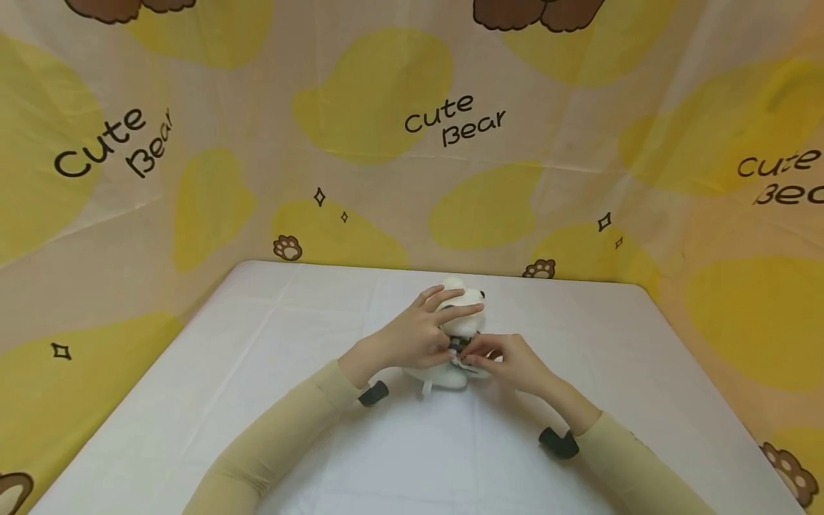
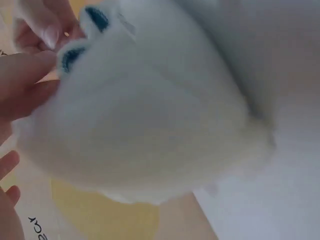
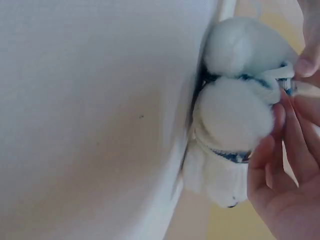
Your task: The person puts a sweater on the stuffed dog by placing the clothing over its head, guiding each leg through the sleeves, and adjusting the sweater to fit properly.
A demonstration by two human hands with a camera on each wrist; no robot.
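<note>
A white plush toy point(image 1: 465, 325) sits on the white table, wearing a small white garment point(image 3: 272, 85) with dark blue trim. My left hand point(image 1: 415, 335) reaches across the toy's head with some fingers spread. Its thumb and forefinger pinch the garment's edge near the neck. From the other side, my right hand point(image 1: 520, 363) pinches the garment close to the left fingertips. The toy's rounded white limbs point(image 3: 232, 112) show in the right wrist view. Pale fabric point(image 2: 140, 125) fills most of the left wrist view, with blue-trimmed edges at the fingertips.
The white table point(image 1: 270, 336) spreads around the toy. Behind it hangs a yellow-and-cream curtain point(image 1: 373, 172) printed with "Cute Bear" and paw marks. Black wrist devices stick out below the left sleeve point(image 1: 283, 422) and the right sleeve point(image 1: 634, 465).
</note>
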